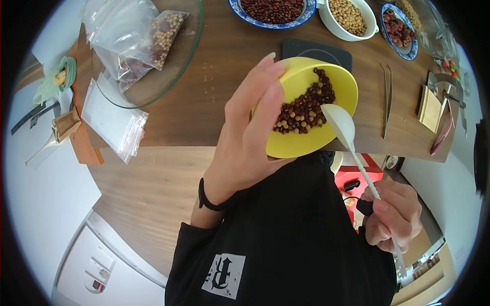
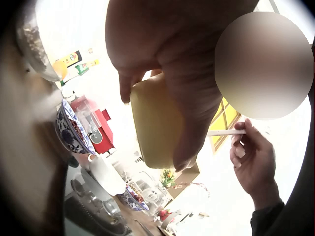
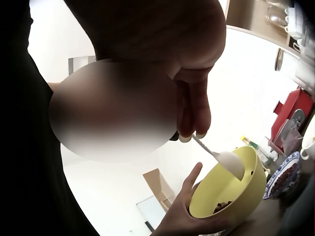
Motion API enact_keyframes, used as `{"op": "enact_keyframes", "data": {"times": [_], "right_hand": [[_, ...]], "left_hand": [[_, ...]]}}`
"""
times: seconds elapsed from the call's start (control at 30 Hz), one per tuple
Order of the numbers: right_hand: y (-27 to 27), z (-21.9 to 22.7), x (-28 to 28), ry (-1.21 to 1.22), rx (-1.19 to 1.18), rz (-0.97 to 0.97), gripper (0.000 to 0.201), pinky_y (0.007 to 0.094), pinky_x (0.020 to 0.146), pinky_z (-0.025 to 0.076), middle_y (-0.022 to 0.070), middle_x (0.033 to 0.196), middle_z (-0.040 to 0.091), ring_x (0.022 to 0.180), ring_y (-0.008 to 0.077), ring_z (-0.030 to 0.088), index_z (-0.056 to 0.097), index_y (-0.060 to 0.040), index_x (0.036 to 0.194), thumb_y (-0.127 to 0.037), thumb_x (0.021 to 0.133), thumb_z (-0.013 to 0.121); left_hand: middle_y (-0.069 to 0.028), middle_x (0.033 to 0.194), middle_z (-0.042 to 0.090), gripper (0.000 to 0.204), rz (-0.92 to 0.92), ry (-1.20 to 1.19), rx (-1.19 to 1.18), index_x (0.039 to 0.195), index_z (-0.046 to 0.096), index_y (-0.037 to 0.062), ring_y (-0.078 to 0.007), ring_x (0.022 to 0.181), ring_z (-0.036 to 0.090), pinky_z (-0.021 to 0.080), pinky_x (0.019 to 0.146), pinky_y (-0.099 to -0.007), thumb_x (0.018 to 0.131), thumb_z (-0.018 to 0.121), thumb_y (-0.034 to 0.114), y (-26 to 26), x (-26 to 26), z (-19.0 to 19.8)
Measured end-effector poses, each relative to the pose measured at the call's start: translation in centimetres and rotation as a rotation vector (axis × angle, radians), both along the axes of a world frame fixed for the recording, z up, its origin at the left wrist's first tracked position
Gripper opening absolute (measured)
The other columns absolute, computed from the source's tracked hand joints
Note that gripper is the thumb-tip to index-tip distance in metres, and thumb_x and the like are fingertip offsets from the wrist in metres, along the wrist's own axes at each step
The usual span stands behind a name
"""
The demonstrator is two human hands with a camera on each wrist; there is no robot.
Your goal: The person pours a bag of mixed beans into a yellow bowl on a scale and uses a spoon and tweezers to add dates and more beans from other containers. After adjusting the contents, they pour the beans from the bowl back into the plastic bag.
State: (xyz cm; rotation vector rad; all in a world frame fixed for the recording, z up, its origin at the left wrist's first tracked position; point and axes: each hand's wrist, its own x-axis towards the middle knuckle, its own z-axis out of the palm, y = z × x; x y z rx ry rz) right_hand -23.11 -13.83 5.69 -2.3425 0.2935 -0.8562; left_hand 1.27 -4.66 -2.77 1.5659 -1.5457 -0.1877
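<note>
My left hand (image 1: 250, 122) grips the yellow bowl (image 1: 301, 148) from its left side, and the bowl is tilted near the table's front edge. Dark red beans (image 1: 321, 92) mixed with tan ones lie inside. In my right hand (image 1: 395, 217) is the handle of a white spoon (image 1: 341, 124), whose head is over the bowl's right rim. The left wrist view shows the bowl's outside (image 2: 155, 123) between thumb and fingers. From the right wrist, the spoon head (image 3: 230, 163) appears at the bowl's opening.
A black scale (image 1: 316, 51) lies behind the bowl. Farther back are a bowl of red beans (image 1: 273, 23), a white pot of tan beans (image 1: 357, 34) and a dish of dark red pieces (image 1: 406, 51). Tweezers (image 1: 386, 102) lie right; a glass bowl (image 1: 176, 76) with filled bags and flat empty bags (image 1: 109, 115) are left.
</note>
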Motion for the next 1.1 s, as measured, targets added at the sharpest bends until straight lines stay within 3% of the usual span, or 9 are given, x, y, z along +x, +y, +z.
{"op": "enact_keyframes", "data": {"times": [0.07, 0.17, 0.27, 0.43, 0.53, 0.87, 1.1], "right_hand": [[0.2, -0.2, -0.1, 0.001, 0.008, -0.006, 0.024, 0.0335, 0.050, 0.052, 0.0166, 0.085, 0.064, 0.060, 0.0263, 0.066, 0.064, 0.0030, 0.108, -0.019, 0.099, 0.062], [0.2, -1.1, 0.0, -0.062, 0.001, -0.071, 0.019, 0.0326, 0.050, 0.051, 0.0171, 0.084, 0.064, 0.061, 0.0271, 0.066, 0.064, 0.0046, 0.106, -0.012, 0.098, 0.060], [-0.1, -1.7, 0.4, -0.104, -0.001, -0.062, 0.016, 0.0325, 0.050, 0.051, 0.0180, 0.084, 0.065, 0.061, 0.0276, 0.066, 0.064, 0.0060, 0.104, -0.005, 0.094, 0.058], [-0.1, -1.7, 0.9, -0.057, 0.030, -0.093, 0.014, 0.0322, 0.052, 0.053, 0.0196, 0.083, 0.065, 0.060, 0.0277, 0.065, 0.065, 0.0075, 0.099, -0.001, 0.089, 0.061], [0.2, -2.7, 1.2, -0.167, 0.096, -0.101, 0.013, 0.0318, 0.053, 0.053, 0.0194, 0.083, 0.066, 0.061, 0.0273, 0.065, 0.066, 0.0080, 0.098, -0.001, 0.090, 0.061], [0.7, -2.6, 1.1, -0.138, 0.232, -0.131, 0.013, 0.0311, 0.056, 0.053, 0.0196, 0.083, 0.066, 0.063, 0.0263, 0.065, 0.065, 0.0081, 0.098, -0.001, 0.094, 0.058], [0.3, -2.8, 1.8, -0.149, 0.206, -0.108, 0.013, 0.0288, 0.055, 0.052, 0.0194, 0.081, 0.067, 0.062, 0.0248, 0.065, 0.065, 0.0082, 0.098, -0.002, 0.095, 0.057]], "left_hand": [[-0.0219, 0.143, 0.052, 0.114, 0.001, -0.021, -0.083, 0.146, 0.036, -0.0066, -0.0348, 0.129, 0.052, 0.037, 0.109, -0.0421, 0.058, 0.097, 0.034, -0.4, 0.3, -0.4], [-0.0238, 0.139, 0.056, 0.107, 0.138, -0.083, -0.149, 0.139, 0.046, -0.0055, -0.0347, 0.120, 0.061, 0.049, 0.101, -0.0406, 0.055, 0.099, 0.034, -0.7, 0.6, -0.9], [-0.0230, 0.140, 0.055, 0.106, 0.120, -0.052, -0.238, 0.139, 0.047, -0.0047, -0.0327, 0.122, 0.060, 0.048, 0.101, -0.0394, 0.055, 0.099, 0.033, -1.2, 0.4, -0.6], [-0.0132, 0.133, 0.056, 0.103, 0.205, 0.028, -0.105, 0.139, 0.047, -0.0026, -0.0268, 0.116, 0.059, 0.047, 0.099, -0.0380, 0.054, 0.100, 0.023, -1.0, 0.9, -0.4], [-0.0132, 0.134, 0.055, 0.106, 0.188, 0.057, -0.159, 0.140, 0.046, -0.0023, -0.0268, 0.117, 0.058, 0.047, 0.098, -0.0380, 0.052, 0.100, 0.020, -1.2, 0.4, -0.5], [-0.0134, 0.134, 0.054, 0.105, 0.231, 0.141, -0.084, 0.139, 0.046, -0.0019, -0.0262, 0.117, 0.059, 0.048, 0.098, -0.0370, 0.051, 0.100, 0.019, -1.0, -0.4, 0.0], [-0.0131, 0.135, 0.053, 0.104, 0.244, 0.053, -0.024, 0.139, 0.047, 0.0007, -0.0289, 0.120, 0.054, 0.039, 0.104, -0.0406, 0.052, 0.099, 0.023, -0.9, -0.7, 0.2]]}}
